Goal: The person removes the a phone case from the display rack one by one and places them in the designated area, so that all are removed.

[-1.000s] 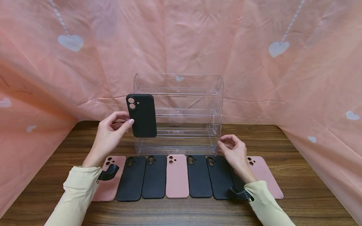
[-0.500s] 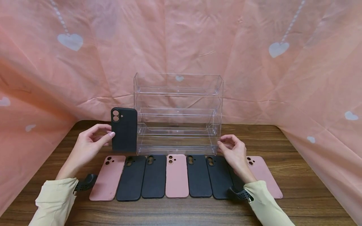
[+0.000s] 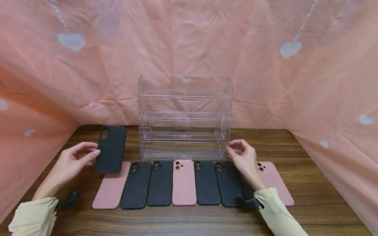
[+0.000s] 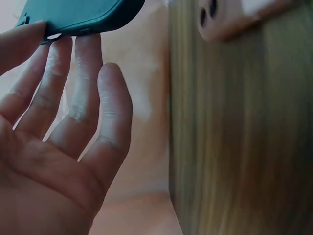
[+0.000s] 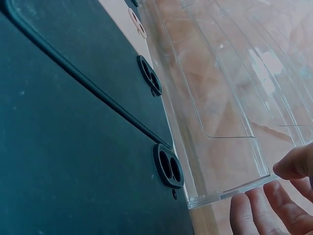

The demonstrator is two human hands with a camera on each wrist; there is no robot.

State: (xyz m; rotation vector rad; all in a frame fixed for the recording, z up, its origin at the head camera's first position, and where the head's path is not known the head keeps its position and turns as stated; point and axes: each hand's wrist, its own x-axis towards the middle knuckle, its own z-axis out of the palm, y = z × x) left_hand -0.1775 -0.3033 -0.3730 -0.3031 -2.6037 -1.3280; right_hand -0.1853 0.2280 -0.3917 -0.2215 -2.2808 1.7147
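Note:
My left hand (image 3: 72, 160) pinches a black phone case (image 3: 111, 149) by its left edge, thumb in front. The case is raised, its camera cutout at upper left, and it covers the top of a pink phone case (image 3: 110, 193) on the table. In the left wrist view, thumb and fingertips meet at the rim of the held case (image 4: 88, 14). At the lower right side of a clear tiered display stand (image 3: 184, 155), my right hand (image 3: 243, 159) grips the side edge between thumb and fingers. The right wrist view shows thumb and fingers (image 5: 242, 213) at that edge.
Several black phone cases (image 3: 136, 186) and pink ones (image 3: 184, 183) lie in a row before the stand. The right forearm partly hides a black case (image 3: 246, 183). A pink case (image 3: 277, 183) ends the row. Pink heart-patterned cloth (image 3: 112, 49) surrounds the wooden table (image 3: 189, 223).
My left hand has carried the black case left and down, away from the stand's front to above the leftmost pink case. My right hand keeps its place on the stand.

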